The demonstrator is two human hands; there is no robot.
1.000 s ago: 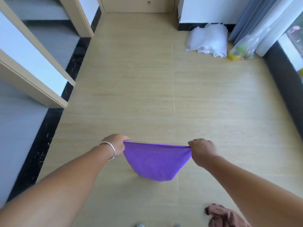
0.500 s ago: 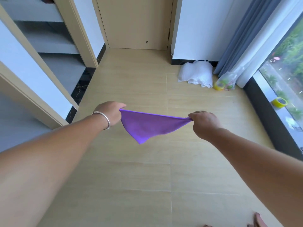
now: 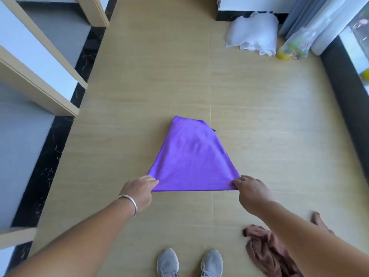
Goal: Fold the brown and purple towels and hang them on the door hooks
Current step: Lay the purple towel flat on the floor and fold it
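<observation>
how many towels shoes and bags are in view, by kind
towels: 2, the purple towel pinched at its near corners by the left hand and right hand, and the brown towel crumpled on the floor
grey shoes: 2
plastic bags: 2, white plastic bag and clear plastic bag
total: 6

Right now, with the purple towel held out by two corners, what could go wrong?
The purple towel flares unevenly; its far edge looks bunched, so a fold may come out crooked. Left hand and right hand only pinch the corners, which could slip. The brown towel lies crumpled near the grey shoes, a possible trip hazard.
</observation>
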